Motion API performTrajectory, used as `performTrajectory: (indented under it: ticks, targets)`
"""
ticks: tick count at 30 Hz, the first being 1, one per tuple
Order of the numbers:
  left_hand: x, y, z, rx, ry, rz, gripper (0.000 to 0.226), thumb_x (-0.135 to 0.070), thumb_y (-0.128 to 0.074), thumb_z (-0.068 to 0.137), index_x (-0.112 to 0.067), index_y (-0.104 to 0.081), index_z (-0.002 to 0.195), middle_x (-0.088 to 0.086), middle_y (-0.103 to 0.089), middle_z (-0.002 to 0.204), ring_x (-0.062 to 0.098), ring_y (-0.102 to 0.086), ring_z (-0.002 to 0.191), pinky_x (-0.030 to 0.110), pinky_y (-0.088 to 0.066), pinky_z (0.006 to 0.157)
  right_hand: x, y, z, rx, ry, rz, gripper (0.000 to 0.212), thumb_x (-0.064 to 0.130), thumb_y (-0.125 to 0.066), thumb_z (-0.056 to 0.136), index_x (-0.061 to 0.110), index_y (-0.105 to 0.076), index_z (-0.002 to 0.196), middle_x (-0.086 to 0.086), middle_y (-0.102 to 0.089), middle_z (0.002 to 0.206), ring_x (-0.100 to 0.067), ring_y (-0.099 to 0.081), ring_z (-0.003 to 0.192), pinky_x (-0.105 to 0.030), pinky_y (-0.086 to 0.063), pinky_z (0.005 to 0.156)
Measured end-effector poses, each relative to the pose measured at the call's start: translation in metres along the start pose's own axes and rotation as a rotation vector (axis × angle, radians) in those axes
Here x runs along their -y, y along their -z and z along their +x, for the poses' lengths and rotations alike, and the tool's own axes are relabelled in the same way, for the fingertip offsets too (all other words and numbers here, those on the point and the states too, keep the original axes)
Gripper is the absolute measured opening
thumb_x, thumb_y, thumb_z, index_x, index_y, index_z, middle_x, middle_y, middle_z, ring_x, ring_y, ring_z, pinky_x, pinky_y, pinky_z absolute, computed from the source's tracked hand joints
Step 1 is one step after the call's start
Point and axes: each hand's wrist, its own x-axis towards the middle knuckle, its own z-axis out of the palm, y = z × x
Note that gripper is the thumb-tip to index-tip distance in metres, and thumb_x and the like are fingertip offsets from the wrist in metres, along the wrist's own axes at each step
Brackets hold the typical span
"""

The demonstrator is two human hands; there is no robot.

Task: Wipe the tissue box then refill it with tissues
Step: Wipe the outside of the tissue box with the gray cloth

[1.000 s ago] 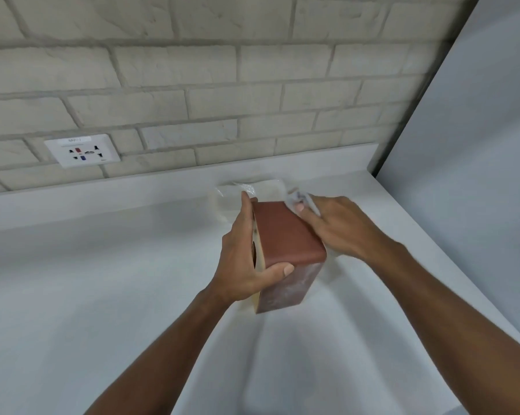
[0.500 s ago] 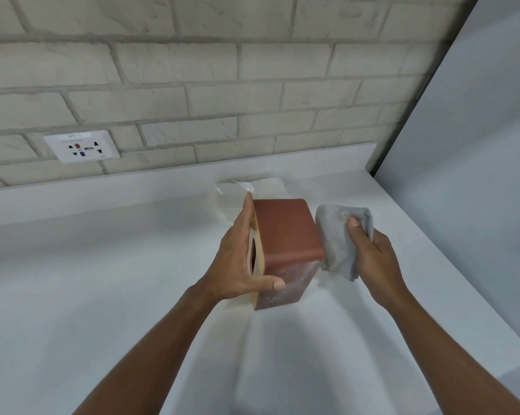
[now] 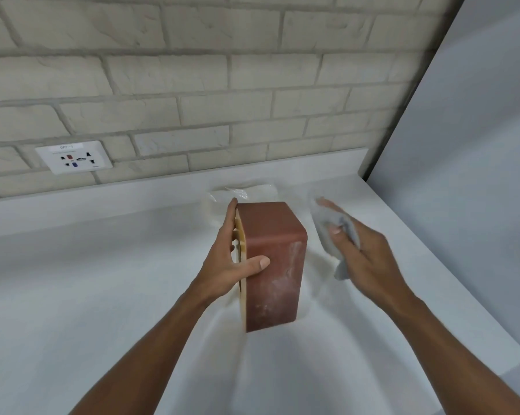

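Note:
A reddish-brown tissue box stands on end on the white counter, its pale wooden face turned left. My left hand grips it, fingers on that wooden face and thumb across the brown side, which shows whitish smears. My right hand holds a grey cloth a little to the right of the box, apart from it. Behind the box lies a clear plastic pack of tissues, partly hidden.
A brick wall runs along the back with a white socket plate at the left. A grey panel closes off the right side. The counter's right edge runs diagonally near my right forearm.
My right hand with the cloth has come off the box's far end and moved out to the right side. The left hand keeps its grip; the box stands more upright.

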Motion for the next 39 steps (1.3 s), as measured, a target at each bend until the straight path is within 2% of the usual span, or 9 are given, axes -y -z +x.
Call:
performTrajectory:
  ticks: [3, 5, 10, 14, 19, 22, 27, 35, 39]
  targets:
    - [-0.001, 0.000, 0.000, 0.018, -0.003, 0.010, 0.127, -0.057, -0.081, 0.068, -0.047, 0.000, 0.164, -0.024, -0.041, 0.159, 0.006, -0.051, 0.140, 0.042, -0.036, 0.123, 0.007, -0.018, 0.003, 0.185, 0.276, -0.305, 0.038, 0.052, -0.036, 0.100, 0.059, -0.039, 0.136, 0.027, -0.038, 0.151, 0.003, -0.037, 0.138, -0.023, -0.032, 0.113]
    - [-0.001, 0.001, 0.001, 0.028, 0.013, 0.001, 0.127, -0.056, -0.081, 0.067, -0.049, 0.001, 0.164, -0.025, -0.041, 0.159, 0.005, -0.052, 0.137, 0.038, -0.038, 0.121, -0.004, -0.018, 0.019, 0.179, 0.067, -0.322, 0.037, 0.057, -0.031, 0.101, 0.061, -0.037, 0.137, 0.016, -0.037, 0.154, -0.015, -0.032, 0.146, -0.040, -0.027, 0.118]
    - [0.001, 0.000, 0.002, 0.030, 0.025, -0.030, 0.128, -0.053, -0.081, 0.066, -0.049, 0.003, 0.163, -0.045, -0.052, 0.135, -0.003, -0.055, 0.130, 0.022, -0.041, 0.109, -0.055, -0.005, 0.032, 0.143, -0.437, -0.260, 0.049, 0.061, -0.039, 0.096, 0.022, -0.066, 0.087, -0.005, -0.072, 0.098, -0.029, -0.065, 0.094, -0.045, -0.048, 0.084]
    - [-0.001, 0.002, 0.010, 0.024, 0.060, -0.083, 0.129, -0.053, -0.081, 0.068, -0.045, 0.005, 0.164, -0.032, -0.058, 0.136, -0.009, -0.056, 0.124, 0.008, -0.048, 0.094, -0.056, -0.005, 0.020, -0.117, -0.484, 0.062, 0.083, 0.076, -0.043, 0.077, -0.003, -0.060, 0.099, -0.019, -0.058, 0.078, -0.020, -0.054, 0.072, -0.035, -0.039, 0.068]
    - [-0.001, 0.004, 0.022, -0.026, 0.095, -0.134, 0.124, -0.044, -0.079, 0.076, -0.044, 0.007, 0.164, -0.011, -0.060, 0.131, 0.001, -0.063, 0.119, 0.017, -0.052, 0.098, -0.018, -0.017, 0.011, -0.195, -0.260, 0.160, 0.054, 0.066, -0.046, 0.092, 0.016, -0.067, 0.090, -0.018, -0.060, 0.075, -0.017, -0.054, 0.069, -0.033, -0.041, 0.063]
    - [-0.003, 0.007, 0.025, -0.024, 0.106, -0.145, 0.125, -0.059, -0.078, 0.069, -0.050, 0.003, 0.163, -0.009, -0.053, 0.150, 0.014, -0.057, 0.132, 0.033, -0.046, 0.114, 0.001, -0.028, 0.014, -0.164, -0.052, 0.107, 0.025, 0.044, -0.044, 0.102, 0.044, -0.064, 0.119, 0.007, -0.074, 0.101, -0.001, -0.065, 0.091, -0.021, -0.050, 0.081]
    - [-0.005, 0.010, 0.025, 0.042, 0.111, -0.105, 0.125, -0.058, -0.085, 0.069, -0.054, -0.001, 0.162, -0.012, -0.040, 0.162, 0.003, -0.055, 0.133, 0.033, -0.042, 0.118, -0.003, -0.050, 0.029, -0.051, 0.200, -0.111, 0.044, 0.045, -0.035, 0.104, 0.034, -0.044, 0.145, 0.016, -0.043, 0.151, 0.005, -0.033, 0.140, -0.023, -0.030, 0.116]
    - [-0.008, 0.006, 0.022, 0.055, 0.049, -0.024, 0.114, -0.045, -0.081, 0.076, -0.065, 0.004, 0.150, -0.012, -0.020, 0.170, 0.013, -0.027, 0.156, 0.037, -0.031, 0.125, -0.019, -0.095, 0.038, -0.101, 0.407, -0.500, 0.063, 0.034, -0.049, 0.101, 0.009, -0.027, 0.154, -0.007, -0.018, 0.164, -0.027, -0.006, 0.153, -0.052, -0.013, 0.122]
    - [-0.007, 0.007, 0.022, 0.085, 0.028, -0.004, 0.116, -0.050, -0.075, 0.081, -0.034, 0.006, 0.163, -0.026, -0.040, 0.153, -0.008, -0.044, 0.141, 0.021, -0.039, 0.117, -0.018, -0.103, 0.034, 0.054, 0.723, -0.660, 0.063, 0.021, -0.057, 0.092, 0.011, -0.037, 0.151, -0.006, -0.028, 0.160, -0.025, -0.017, 0.151, -0.052, -0.015, 0.121]
